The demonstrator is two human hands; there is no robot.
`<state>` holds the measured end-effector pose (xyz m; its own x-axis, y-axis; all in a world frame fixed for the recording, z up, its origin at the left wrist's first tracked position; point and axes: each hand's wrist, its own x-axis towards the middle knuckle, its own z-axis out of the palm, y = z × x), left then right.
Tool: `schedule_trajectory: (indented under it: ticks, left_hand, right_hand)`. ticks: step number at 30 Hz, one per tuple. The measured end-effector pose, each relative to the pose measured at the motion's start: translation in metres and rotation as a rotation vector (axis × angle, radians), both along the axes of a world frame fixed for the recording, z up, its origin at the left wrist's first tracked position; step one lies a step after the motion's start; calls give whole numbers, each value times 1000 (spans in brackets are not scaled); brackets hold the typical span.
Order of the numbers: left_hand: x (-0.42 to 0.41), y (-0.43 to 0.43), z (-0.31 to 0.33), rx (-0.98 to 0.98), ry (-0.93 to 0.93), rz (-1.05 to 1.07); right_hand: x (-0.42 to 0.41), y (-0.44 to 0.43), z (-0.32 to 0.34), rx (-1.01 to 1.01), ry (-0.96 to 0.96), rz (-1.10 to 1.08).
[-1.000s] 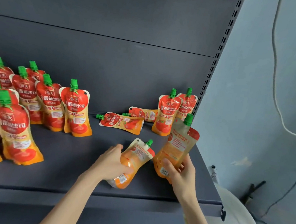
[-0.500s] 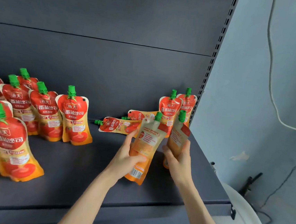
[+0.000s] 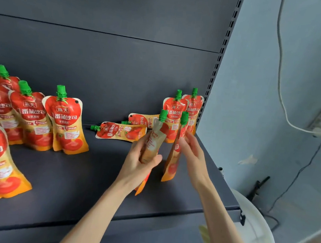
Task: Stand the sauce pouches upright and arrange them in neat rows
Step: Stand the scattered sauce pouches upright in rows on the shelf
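Red and orange tomato sauce pouches with green caps stand on a dark grey shelf. My left hand grips one pouch upright above the shelf, its back facing me. My right hand holds a second pouch edge-on, its base touching the shelf. Two pouches stand behind them at the back right corner. Two more pouches lie flat near the back wall. Several pouches stand upright at the left.
The shelf's slotted upright bounds the right side, with the back panel behind. The shelf's front lip runs below my arms. A white round tub stands under the shelf at the right. Cables hang on the blue wall.
Both hands have lifted their pouches from tilted to upright and carried them toward the back right corner. The right pouch now touches down edge-on.
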<state>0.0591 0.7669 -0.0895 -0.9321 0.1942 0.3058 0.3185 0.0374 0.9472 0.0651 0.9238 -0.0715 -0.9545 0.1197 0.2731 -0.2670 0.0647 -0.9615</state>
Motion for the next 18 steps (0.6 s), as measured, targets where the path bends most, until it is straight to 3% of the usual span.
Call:
schedule_trajectory:
  ticks: [4,7,11,18]
  left_hand:
    - [-2,2,0,-33,89,44]
    - [-7,7,2,29,44,23]
    - [-20,20,8,80,-7,43]
    - [-61,38,12,73,-156,-16]
  right_hand:
    - [-4,9,-4,-6,1,16]
    - [-11,17,-4,-58,-17,86]
    - [-26,32,-3,-148,21,2]
    - [-59,66,-8,-55,7,-128]
